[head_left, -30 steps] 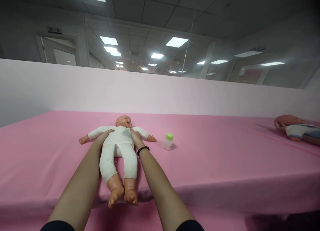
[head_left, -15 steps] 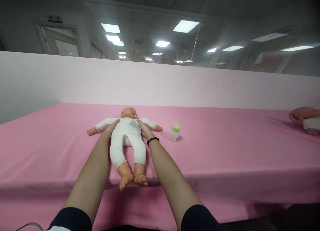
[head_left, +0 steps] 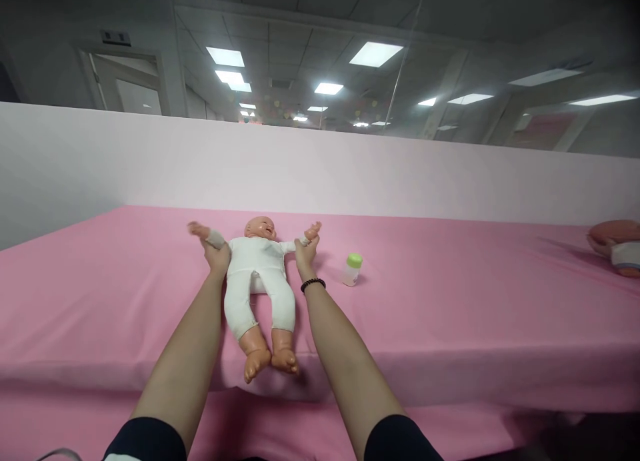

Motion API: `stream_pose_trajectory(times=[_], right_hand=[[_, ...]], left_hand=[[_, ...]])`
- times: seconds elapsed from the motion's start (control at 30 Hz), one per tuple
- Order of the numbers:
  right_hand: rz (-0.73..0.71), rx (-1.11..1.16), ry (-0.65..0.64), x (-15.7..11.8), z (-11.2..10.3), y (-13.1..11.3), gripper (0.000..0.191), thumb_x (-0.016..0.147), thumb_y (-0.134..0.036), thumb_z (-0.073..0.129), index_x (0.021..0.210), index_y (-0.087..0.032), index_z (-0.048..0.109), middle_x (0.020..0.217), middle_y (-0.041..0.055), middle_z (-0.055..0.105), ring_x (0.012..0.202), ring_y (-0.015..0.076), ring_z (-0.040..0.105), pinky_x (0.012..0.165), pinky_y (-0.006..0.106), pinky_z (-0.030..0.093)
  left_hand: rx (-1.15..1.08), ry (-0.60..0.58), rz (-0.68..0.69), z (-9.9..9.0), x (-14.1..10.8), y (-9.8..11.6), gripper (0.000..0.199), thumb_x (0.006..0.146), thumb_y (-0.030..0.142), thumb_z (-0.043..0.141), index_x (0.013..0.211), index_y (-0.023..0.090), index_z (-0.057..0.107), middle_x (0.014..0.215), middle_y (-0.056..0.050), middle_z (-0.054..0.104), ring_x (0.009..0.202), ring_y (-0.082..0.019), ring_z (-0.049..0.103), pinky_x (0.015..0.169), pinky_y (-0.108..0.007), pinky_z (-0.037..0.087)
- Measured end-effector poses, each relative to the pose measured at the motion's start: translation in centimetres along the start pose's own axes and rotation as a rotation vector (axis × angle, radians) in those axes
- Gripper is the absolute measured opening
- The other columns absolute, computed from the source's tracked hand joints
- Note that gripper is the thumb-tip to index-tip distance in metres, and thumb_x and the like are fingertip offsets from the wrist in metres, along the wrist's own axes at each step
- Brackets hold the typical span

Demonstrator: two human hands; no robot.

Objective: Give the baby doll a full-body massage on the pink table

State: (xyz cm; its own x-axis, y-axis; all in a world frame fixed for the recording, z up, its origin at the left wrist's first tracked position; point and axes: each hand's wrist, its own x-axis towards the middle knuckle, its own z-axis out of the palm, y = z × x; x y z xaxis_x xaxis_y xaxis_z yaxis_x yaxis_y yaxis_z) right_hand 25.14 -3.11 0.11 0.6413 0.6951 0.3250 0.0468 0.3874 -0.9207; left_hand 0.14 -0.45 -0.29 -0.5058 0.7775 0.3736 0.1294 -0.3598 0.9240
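The doll [head_left: 256, 258] lies on its back on the pink cloth [head_left: 450, 288], head away from you, its feet at the near edge. It lies between your hands, its torso framed by your wrists.

Your left hand [head_left: 217, 256] grips the doll's sleeved arm on that side; the forearm rises past the top of your fist, and the doll's small hand, a little blurred, sticks out beyond your fingers. Your thumb side is close against the doll's flank, though whether it touches the torso you cannot tell from here. How far your fingers wrap underneath is hidden.

Your right hand [head_left: 306, 253] is closed around the other arm, the sleeve passing between thumb and fingers, with the doll's hand tipped up just above your knuckles. The torso and legs lie clear of these fingers.

A bottle [head_left: 353, 270] with a green lid stands near your right hand, apart from it. A second doll [head_left: 617, 244] lies well away, at the far right.
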Motion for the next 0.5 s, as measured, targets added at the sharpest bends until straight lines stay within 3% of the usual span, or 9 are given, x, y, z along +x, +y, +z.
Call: stream_pose_trajectory(times=[0.1,0.17,0.23,0.5], right_hand=[[-0.397,-0.249,-0.3,-1.0,0.8,-0.3,0.056,0.078,-0.006,0.047,0.131,-0.022,0.057,0.128,0.0081,0.065,0.119,0.022,0.06,0.107,0.039,0.047],[-0.58,-0.353,-0.47,-1.4,1.2,-0.1,0.06,0.072,0.002,0.041,0.123,-0.019,0.066,0.126,0.0093,0.066,0.123,0.0217,0.058,0.111,0.038,0.044],[-0.652,-0.436,-0.542,-1.5,1.4,0.0,0.064,0.069,0.006,0.038,0.12,-0.016,0.07,0.125,0.0114,0.067,0.124,0.0223,0.057,0.113,0.038,0.042],[-0.674,-0.486,-0.565,-1.4,0.9,-0.4,0.065,0.078,0.005,0.036,0.128,-0.02,0.07,0.12,0.0098,0.067,0.118,0.0216,0.059,0.113,0.04,0.043]], left_hand=[[0.187,-0.261,0.413,0.3,-0.5,-0.2,0.058,0.076,0.007,0.052,0.13,0.021,0.066,0.13,-0.008,0.065,0.125,-0.028,0.059,0.113,-0.043,0.046],[0.286,-0.375,0.536,0.4,-0.5,-0.6,0.049,0.076,0.008,0.049,0.115,0.021,0.075,0.126,-0.007,0.067,0.123,-0.028,0.059,0.112,-0.043,0.046],[0.334,-0.409,0.567,0.4,-0.4,-0.9,0.047,0.077,0.01,0.049,0.113,0.021,0.077,0.121,-0.008,0.069,0.116,-0.027,0.061,0.107,-0.042,0.048],[0.332,-0.397,0.555,0.2,0.0,-1.6,0.043,0.075,0.01,0.05,0.107,0.02,0.078,0.108,-0.009,0.071,0.104,-0.028,0.064,0.096,-0.04,0.051]])
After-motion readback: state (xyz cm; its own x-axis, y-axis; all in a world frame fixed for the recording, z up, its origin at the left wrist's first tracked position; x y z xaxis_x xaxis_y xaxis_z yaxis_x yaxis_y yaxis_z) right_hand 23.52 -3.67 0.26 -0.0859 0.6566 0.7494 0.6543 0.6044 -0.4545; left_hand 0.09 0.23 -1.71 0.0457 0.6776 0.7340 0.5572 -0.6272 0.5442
